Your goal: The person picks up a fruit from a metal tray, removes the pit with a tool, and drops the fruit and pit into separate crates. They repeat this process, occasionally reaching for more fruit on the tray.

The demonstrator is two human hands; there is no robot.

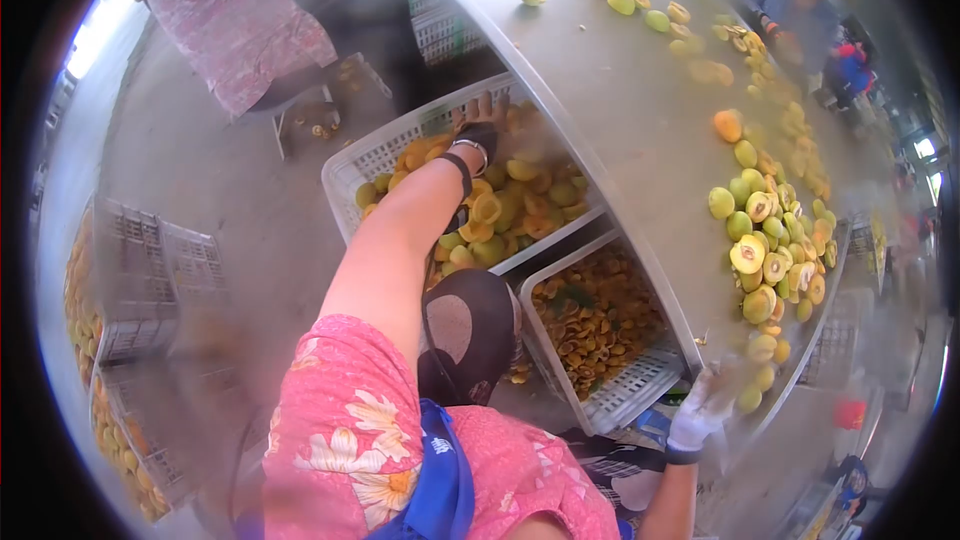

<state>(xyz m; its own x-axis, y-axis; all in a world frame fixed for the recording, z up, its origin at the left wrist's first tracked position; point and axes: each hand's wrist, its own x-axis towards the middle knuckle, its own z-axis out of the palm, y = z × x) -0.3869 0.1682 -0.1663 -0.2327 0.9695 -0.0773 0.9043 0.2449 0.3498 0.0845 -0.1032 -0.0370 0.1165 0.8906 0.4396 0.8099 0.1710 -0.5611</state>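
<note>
My left hand, in a dark partial covering with a band at the wrist, reaches into a white crate of halved yellow-green fruit. Its fingers are spread over the fruit near the crate's far side. My right hand, in a white glove, is at the near edge of the metal table, below a pile of fruit. The glove's fingers are blurred, and whether they hold anything cannot be made out.
A second crate with small brownish-orange pieces stands under the table edge. More filled crates are at the left. A person in pink floral clothing is at the upper left, near a small stool. Other people are beyond the table.
</note>
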